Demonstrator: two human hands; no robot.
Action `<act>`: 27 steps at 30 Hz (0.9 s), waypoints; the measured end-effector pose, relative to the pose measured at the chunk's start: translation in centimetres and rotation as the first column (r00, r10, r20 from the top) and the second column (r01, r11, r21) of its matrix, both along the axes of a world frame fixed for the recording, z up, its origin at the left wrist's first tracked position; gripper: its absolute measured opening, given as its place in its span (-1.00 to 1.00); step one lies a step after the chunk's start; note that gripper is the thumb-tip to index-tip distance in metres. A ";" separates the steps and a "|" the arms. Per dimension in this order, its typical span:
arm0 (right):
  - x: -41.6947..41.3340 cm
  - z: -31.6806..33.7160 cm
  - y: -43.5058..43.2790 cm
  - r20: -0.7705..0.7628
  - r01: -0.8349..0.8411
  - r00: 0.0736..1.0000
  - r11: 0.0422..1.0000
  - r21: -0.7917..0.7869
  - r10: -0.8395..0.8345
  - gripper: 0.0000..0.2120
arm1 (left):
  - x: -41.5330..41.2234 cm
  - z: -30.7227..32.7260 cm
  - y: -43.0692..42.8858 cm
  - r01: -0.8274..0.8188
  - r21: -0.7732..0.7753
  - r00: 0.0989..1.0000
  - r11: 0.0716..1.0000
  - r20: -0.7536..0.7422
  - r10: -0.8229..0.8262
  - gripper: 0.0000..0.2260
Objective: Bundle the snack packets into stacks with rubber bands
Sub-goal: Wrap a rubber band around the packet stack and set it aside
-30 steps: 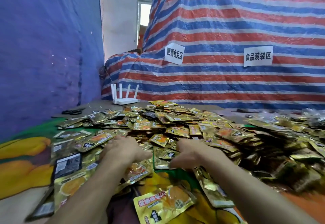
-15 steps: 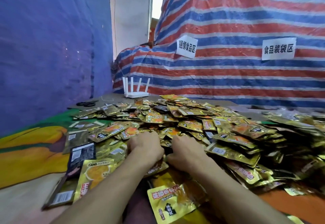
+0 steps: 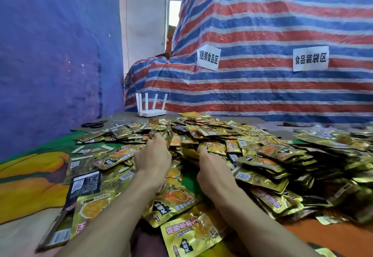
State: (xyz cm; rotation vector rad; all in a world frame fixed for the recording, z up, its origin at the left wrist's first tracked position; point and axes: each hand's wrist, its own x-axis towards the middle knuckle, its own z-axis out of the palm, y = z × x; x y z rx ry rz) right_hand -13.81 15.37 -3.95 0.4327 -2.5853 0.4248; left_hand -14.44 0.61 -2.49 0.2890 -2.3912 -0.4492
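A wide heap of gold foil snack packets [image 3: 262,155] covers the table in front of me. My left hand [image 3: 153,157] reaches forward into the heap's middle, and its fingertips pinch a packet [image 3: 169,133] that stands tilted up on edge. A little to its right, my right hand [image 3: 212,168] lies palm down with the thumb pointing forward. Its fingers are buried under packets, so their grip is hidden. Loose packets [image 3: 193,234] lie between my forearms near the front edge. No rubber band shows.
A white router [image 3: 151,111] with several antennas stands at the back of the table, black scissors [image 3: 93,124] to its left. A striped tarp [image 3: 262,87] with two paper signs rises behind. A blue sheet [image 3: 50,64] hangs at left. A yellow-green printed cloth [image 3: 30,176] covers the table's left.
Both hands have moved forward, deeper into the heap, and spread apart. The left hand now has a packet tipped up at its fingertips. The camera has drawn closer.
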 end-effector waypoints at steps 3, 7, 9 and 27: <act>-0.4 0.2 0.7 -0.148 -0.112 0.986 0.958 -0.262 0.075 -0.74 | 0.0 0.3 0.0 0.052 0.058 0.983 0.997 -0.177 -0.041 -0.88; -1.0 0.1 1.3 -0.145 -0.155 0.986 0.779 -0.608 0.083 -0.81 | -0.2 0.2 0.2 0.221 0.153 0.923 0.963 -0.353 -0.155 -0.81; -1.2 0.1 1.8 -0.064 -0.124 0.991 0.655 -0.745 0.115 -0.79 | -0.5 0.1 0.3 0.271 0.248 0.914 0.930 -0.371 -0.167 -0.75; -0.9 1.2 2.8 0.262 0.289 0.834 0.021 -0.957 0.486 -0.54 | -0.2 0.2 0.3 0.129 0.930 0.848 -0.346 -0.284 -0.448 -0.58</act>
